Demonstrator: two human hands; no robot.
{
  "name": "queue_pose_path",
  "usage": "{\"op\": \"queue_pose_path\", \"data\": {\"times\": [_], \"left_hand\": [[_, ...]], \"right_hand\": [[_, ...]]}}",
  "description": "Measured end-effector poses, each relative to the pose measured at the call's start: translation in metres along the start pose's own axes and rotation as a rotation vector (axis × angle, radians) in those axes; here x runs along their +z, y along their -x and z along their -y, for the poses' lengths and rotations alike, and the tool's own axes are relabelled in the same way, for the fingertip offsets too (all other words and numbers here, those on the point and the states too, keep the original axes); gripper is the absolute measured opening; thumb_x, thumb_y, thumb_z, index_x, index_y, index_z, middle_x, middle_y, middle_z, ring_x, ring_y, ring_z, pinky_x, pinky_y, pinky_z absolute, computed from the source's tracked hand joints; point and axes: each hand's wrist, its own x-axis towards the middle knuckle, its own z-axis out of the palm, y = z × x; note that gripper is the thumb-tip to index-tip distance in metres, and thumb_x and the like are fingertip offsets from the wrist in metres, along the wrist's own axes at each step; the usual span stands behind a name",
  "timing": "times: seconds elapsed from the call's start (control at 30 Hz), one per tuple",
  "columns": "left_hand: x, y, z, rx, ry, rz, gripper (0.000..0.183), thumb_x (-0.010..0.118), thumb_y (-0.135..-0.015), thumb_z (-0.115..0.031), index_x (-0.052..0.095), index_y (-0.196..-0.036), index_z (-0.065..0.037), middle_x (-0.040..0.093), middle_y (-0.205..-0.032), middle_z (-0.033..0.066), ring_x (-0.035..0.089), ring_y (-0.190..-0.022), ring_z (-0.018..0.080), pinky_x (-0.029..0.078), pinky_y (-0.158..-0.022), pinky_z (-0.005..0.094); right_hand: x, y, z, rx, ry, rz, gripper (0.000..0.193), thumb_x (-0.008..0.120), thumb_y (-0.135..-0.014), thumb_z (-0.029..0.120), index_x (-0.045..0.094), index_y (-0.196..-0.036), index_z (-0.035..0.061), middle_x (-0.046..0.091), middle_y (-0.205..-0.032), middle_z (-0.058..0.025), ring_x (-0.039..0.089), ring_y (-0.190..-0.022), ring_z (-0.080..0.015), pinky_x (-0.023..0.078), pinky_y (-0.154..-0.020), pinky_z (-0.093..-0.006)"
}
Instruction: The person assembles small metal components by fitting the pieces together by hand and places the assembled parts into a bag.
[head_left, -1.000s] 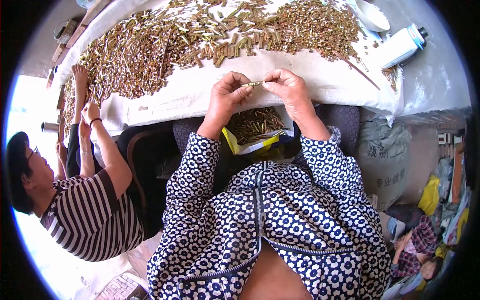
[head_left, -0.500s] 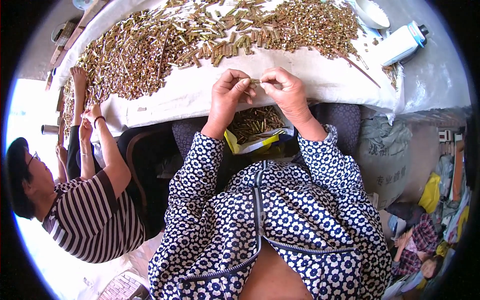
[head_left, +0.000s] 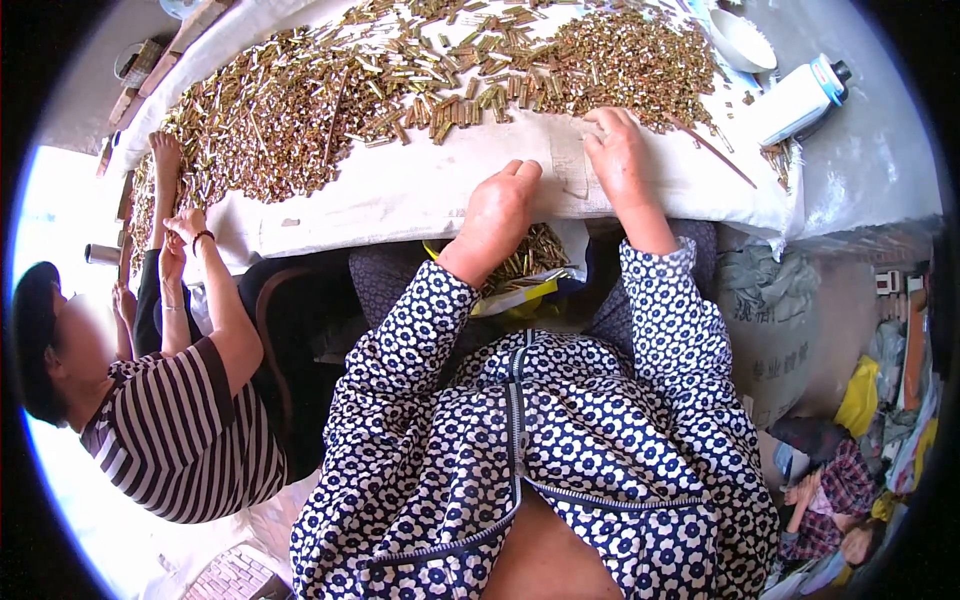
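Across the upper part of the view runs a long surface [head_left: 395, 190] draped in white cloth, its front edge bowed by the lens. At its left end sits a co-worker in a striped shirt [head_left: 195, 430] and dark cap, hands together near the cloth's edge. Next in size comes the left heap [head_left: 250, 130] of small brass-coloured pieces, spread thickly over the surface. Toward the right lies the smaller right heap [head_left: 630, 65], and between the two are scattered longer metal tubes [head_left: 470, 105], some lined up side by side. A grey sack [head_left: 765, 330] stands below the surface on the right; farther down is another person in a checked shirt [head_left: 845, 475]. Just under the front edge, an open bag [head_left: 535, 293] with a yellow border holds more brass-coloured pieces. A white bottle [head_left: 795, 105] with a dark cap rests on its side near the right end.

The left hand [head_left: 503, 208] is closed loosely, back upward, partly over the bag; whether it grips anything cannot be told. The right hand [head_left: 618, 160] reaches over bare cloth near the right heap, fingers bent; its fingertips are unclear, so any hold cannot be told. Beyond the bottle sits a white bowl [head_left: 742, 42]. Slimmest is a brown stick [head_left: 712, 150], lying right of the right hand.
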Motion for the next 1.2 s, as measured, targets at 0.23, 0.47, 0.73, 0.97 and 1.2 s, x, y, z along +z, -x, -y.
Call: {"op": "queue_pose_path", "data": {"times": [0.23,0.47,0.73,0.97,1.2], "left_hand": [[-0.021,-0.014,0.016,-0.394,0.601,-0.163,0.008,0.044,-0.092,-0.002,0.052,-0.095,-0.002,0.06,-0.076,0.0064,0.06,-0.07,0.0113,0.05,-0.054,0.0226],[-0.033,-0.062,0.065,-0.037,-0.251,-0.085,0.019,0.054,-0.083,-0.003,0.063,-0.1,-0.003,0.061,-0.094,0.0135,0.062,-0.08,0.0313,0.051,-0.071,0.0394],[-0.026,-0.073,0.066,0.117,-0.489,0.108,0.014,0.054,-0.08,-0.004,0.063,-0.091,-0.005,0.058,-0.092,0.0125,0.062,-0.082,0.0323,0.05,-0.069,0.0406],[-0.034,-0.034,0.057,-0.014,-0.305,0.117,0.009,0.062,-0.081,-0.009,0.063,-0.089,-0.004,0.059,-0.089,0.0124,0.061,-0.077,0.0334,0.05,-0.067,0.0409],[-0.041,-0.013,0.054,-0.212,0.147,0.043,0.016,0.065,-0.079,-0.003,0.063,-0.095,-0.003,0.065,-0.087,0.0122,0.063,-0.074,0.0241,0.049,-0.067,0.033]], "right_hand": [[0.013,-0.015,-0.021,-0.15,0.268,-0.082,0.016,0.062,-0.077,0.009,0.064,-0.092,0.0097,0.062,-0.097,-0.0081,0.06,-0.089,-0.0293,0.05,-0.077,-0.04],[0.014,-0.015,-0.013,-0.152,0.391,-0.038,0.013,0.06,-0.077,0.006,0.063,-0.089,0.0092,0.062,-0.09,-0.0091,0.06,-0.085,-0.0293,0.05,-0.074,-0.0404],[0.014,-0.011,-0.011,-0.199,0.343,-0.071,0.008,0.061,-0.076,0.005,0.06,-0.083,0.0077,0.062,-0.085,-0.0095,0.059,-0.083,-0.0278,0.049,-0.074,-0.0384],[0.016,-0.009,-0.007,-0.212,0.327,-0.084,0.009,0.064,-0.073,0.006,0.059,-0.08,0.0091,0.061,-0.084,-0.0085,0.059,-0.082,-0.0281,0.049,-0.073,-0.0386],[0.014,0.004,0.013,-0.107,0.04,-0.039,0.01,0.063,-0.074,0.005,0.06,-0.084,0.0081,0.06,-0.085,-0.0091,0.06,-0.081,-0.0296,0.05,-0.071,-0.0394]]}}
